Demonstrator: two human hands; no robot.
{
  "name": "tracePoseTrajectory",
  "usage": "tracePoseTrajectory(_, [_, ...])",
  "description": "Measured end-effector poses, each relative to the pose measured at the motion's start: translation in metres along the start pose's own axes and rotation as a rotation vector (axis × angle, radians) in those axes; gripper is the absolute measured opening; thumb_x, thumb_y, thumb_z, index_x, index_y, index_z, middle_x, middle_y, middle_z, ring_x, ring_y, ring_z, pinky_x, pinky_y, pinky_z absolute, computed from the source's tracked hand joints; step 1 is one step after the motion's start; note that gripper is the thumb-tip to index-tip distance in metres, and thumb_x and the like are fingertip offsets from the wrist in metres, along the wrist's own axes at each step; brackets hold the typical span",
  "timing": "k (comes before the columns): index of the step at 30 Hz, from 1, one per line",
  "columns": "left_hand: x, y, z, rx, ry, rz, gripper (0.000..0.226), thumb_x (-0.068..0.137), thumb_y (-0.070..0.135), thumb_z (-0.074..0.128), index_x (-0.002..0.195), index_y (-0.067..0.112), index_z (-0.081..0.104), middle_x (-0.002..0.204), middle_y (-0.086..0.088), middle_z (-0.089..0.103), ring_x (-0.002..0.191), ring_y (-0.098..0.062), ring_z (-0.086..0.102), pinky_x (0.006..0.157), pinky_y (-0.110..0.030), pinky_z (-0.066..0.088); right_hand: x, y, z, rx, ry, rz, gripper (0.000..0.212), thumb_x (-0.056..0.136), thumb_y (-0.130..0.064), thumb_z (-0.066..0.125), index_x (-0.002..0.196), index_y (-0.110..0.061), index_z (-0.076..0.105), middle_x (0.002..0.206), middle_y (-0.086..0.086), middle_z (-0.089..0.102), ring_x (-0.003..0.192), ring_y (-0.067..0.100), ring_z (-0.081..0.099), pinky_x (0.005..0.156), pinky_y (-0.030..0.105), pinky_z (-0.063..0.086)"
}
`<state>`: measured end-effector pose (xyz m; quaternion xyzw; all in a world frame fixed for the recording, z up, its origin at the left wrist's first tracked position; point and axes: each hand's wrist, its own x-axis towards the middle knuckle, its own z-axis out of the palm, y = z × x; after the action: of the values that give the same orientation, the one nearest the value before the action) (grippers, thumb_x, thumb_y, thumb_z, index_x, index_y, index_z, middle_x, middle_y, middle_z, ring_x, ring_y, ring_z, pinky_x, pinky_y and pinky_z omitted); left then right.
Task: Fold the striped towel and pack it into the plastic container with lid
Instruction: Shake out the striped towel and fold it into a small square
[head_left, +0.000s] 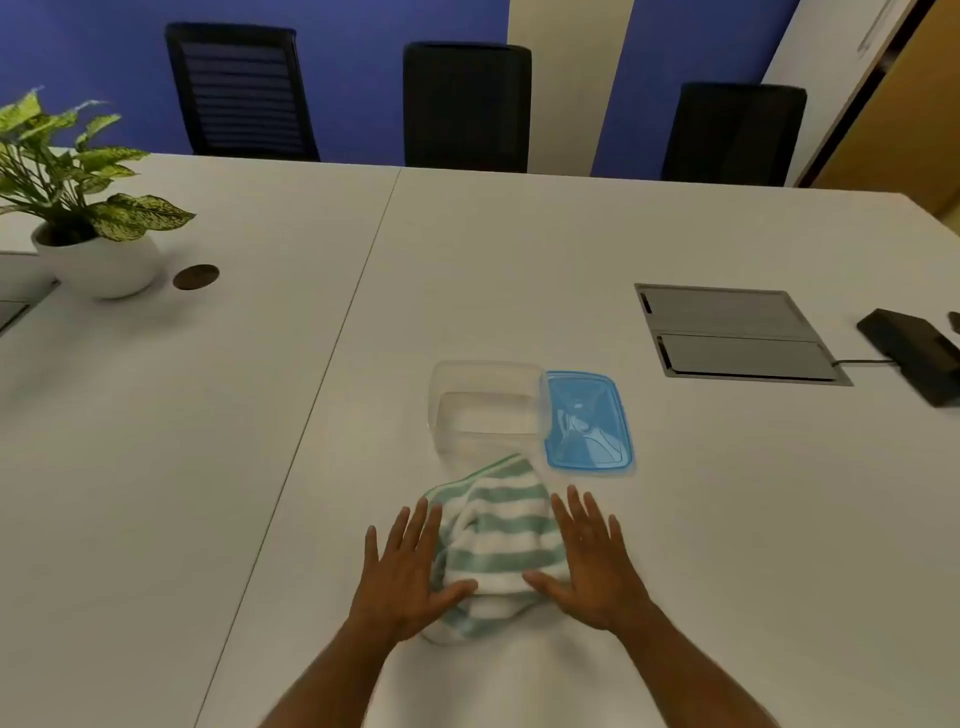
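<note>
— Two hands, what are they doing?
— Left hand (402, 574) and right hand (589, 558) lie flat with fingers spread, one on each side of the striped towel (496, 540), thumbs resting on its near part, gripping nothing.
— And the towel?
— Bunched on the white table (727, 519), its far edge against the clear container (485, 405). The blue lid (589, 421) lies just right of that.

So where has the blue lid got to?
The blue lid lies flat on the white table, right of centre in the head view, touching the right side of the clear container and just beyond the striped towel.
</note>
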<state>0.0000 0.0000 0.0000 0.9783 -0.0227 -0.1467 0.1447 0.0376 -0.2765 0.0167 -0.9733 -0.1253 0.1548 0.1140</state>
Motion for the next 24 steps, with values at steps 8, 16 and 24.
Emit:
tracePoseTrajectory(8, [-0.003,0.007,0.016,0.147,-0.136,0.007,0.089,0.079,0.051,0.056,0.154,0.025,0.015,0.151,0.002,0.039,0.130,-0.024,0.045,0.108,-0.043,0.034,-0.003,0.002,0.010,-0.231,-0.203,-0.054,0.056,0.091,-0.022,0.046,0.147,-0.024,0.040,0.152,0.005,0.045,0.131,0.027,0.049,0.112,0.039,0.035])
tracePoseTrajectory(16, [-0.001,0.016,-0.004,-0.106,0.177,-0.128,0.028,0.097,0.041,0.038,0.094,0.027,0.062,0.093,0.008,0.071,0.082,-0.013,0.066,0.070,-0.030,0.045,-0.003,-0.011,-0.026,0.519,0.109,0.141,0.028,0.079,-0.009,0.059,0.100,-0.020,0.073,0.100,-0.001,0.075,0.094,0.018,0.066,0.085,0.034,0.053])
tracePoseTrajectory(24, [-0.002,0.075,-0.058,-0.909,0.504,0.028,0.030,0.087,0.043,0.068,0.114,0.033,0.062,0.103,0.016,0.069,0.092,-0.008,0.068,0.075,-0.023,0.052,0.005,-0.060,-0.116,1.013,0.347,0.256,0.015,0.087,-0.018,0.064,0.080,-0.026,0.073,0.081,-0.008,0.074,0.081,0.012,0.068,0.069,0.027,0.054])
